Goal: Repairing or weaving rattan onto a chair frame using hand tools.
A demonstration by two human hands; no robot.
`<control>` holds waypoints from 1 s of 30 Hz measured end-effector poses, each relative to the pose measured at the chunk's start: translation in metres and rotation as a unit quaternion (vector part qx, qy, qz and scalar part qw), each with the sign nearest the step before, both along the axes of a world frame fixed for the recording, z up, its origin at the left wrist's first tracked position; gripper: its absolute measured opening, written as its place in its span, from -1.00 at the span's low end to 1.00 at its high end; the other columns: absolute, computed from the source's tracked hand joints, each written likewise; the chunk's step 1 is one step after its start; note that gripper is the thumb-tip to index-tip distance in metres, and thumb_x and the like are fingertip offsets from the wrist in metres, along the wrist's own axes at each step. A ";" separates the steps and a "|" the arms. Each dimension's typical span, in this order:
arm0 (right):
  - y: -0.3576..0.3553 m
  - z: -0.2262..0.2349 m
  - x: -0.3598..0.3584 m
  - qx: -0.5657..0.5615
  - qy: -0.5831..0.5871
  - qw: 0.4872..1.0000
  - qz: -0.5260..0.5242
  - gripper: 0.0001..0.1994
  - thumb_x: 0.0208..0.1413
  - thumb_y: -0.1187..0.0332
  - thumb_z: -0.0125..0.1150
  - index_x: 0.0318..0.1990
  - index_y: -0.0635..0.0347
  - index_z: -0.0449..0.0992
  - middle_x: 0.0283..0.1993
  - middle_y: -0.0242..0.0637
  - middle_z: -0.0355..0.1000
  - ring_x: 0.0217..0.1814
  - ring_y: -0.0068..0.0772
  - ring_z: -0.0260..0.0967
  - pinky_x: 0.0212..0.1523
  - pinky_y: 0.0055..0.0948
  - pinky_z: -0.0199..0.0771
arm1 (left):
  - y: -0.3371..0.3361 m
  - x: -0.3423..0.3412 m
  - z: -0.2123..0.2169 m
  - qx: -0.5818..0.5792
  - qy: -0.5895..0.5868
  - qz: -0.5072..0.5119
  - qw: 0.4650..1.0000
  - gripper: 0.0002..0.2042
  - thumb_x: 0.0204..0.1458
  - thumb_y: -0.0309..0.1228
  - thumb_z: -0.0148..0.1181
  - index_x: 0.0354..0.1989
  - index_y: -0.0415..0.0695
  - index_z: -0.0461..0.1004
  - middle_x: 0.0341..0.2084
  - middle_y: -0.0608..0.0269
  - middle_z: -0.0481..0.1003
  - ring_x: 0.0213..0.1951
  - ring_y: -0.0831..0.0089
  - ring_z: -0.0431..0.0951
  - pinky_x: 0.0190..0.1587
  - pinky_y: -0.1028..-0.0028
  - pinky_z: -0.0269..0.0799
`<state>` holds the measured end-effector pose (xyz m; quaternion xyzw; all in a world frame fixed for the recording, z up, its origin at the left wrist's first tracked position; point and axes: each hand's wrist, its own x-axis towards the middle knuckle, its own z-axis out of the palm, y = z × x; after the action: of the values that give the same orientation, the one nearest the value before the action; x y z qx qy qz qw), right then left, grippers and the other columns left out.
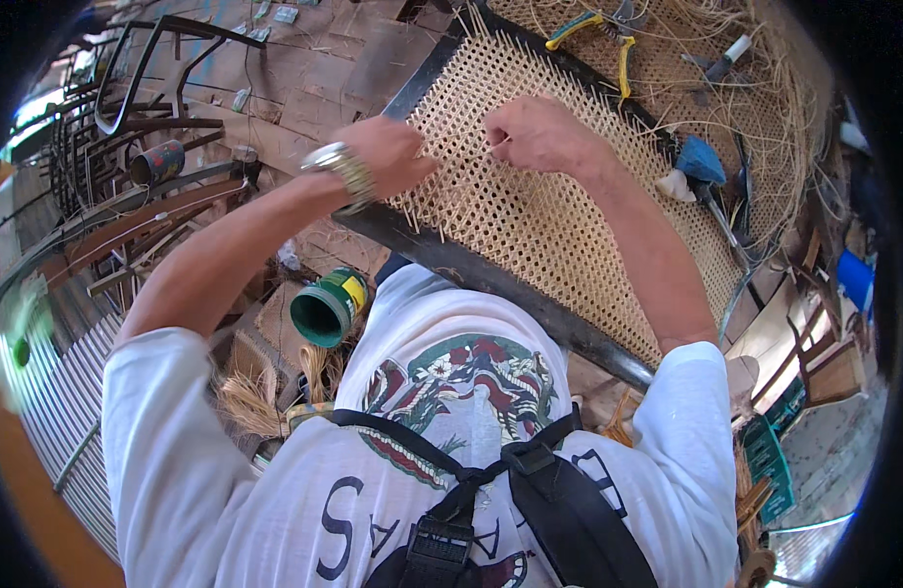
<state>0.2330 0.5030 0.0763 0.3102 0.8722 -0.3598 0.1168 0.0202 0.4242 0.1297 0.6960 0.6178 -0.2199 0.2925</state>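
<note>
A panel of woven cane webbing (530,220) is stretched over a dark frame (451,257) that lies slanted in front of my body. My left hand (390,155), with a metal watch on its wrist, is at the left edge of the weave. Its fingers curl down towards the cane, and their tips are hidden and a little blurred. Over the middle of the panel, my right hand (541,135) is closed in a pinch. A thin pale cane strand (498,143) shows at its fingertips. Loose cane ends stick out along the panel's borders.
Yellow-handled pliers (577,29), a blue-headed tool (701,160) and loose cane strands (765,108) lie beyond the panel's right side. A green can (324,312) stands by my left leg. Metal chair frames (172,73) and a small tin (159,163) are at the left.
</note>
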 end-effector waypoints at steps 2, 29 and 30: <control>0.002 -0.004 0.004 -0.019 0.032 0.999 0.000 -0.86 -0.02 0.32 0.30 -0.34 0.14 0.56 -0.39 -0.24 0.51 -0.26 -0.27 0.49 -0.14 -0.27 0.46 | -0.025 -0.042 0.040 0.032 0.050 0.015 0.998 -0.55 0.10 0.03 0.08 -0.47 -0.17 0.55 -0.48 0.00 0.56 -0.35 0.04 0.59 -0.29 0.14 0.50; 0.017 -0.024 0.007 -0.142 0.105 0.978 -0.114 -0.83 -0.06 0.33 0.26 -0.35 0.23 0.62 -0.46 -0.24 0.54 -0.42 -0.43 0.46 -0.35 -0.39 0.45 | 0.008 0.012 -0.016 -0.217 -0.201 0.226 0.928 -0.66 0.09 -0.20 0.05 -0.47 -0.25 0.58 -0.55 0.15 0.62 -0.55 0.37 0.61 -0.46 0.38 0.49; 0.019 -0.024 0.007 -0.142 0.114 0.977 -0.111 -0.83 -0.06 0.33 0.26 -0.35 0.23 0.62 -0.46 -0.24 0.54 -0.42 -0.43 0.46 -0.35 -0.39 0.45 | 0.011 0.012 -0.017 -0.213 -0.201 0.218 0.931 -0.66 0.09 -0.20 0.05 -0.47 -0.25 0.58 -0.55 0.15 0.62 -0.55 0.37 0.61 -0.46 0.38 0.49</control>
<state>0.2402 0.5215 0.0526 0.3425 0.7799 -0.5235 0.0190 0.0319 0.4351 0.1126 0.4957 0.6209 -0.1325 0.5927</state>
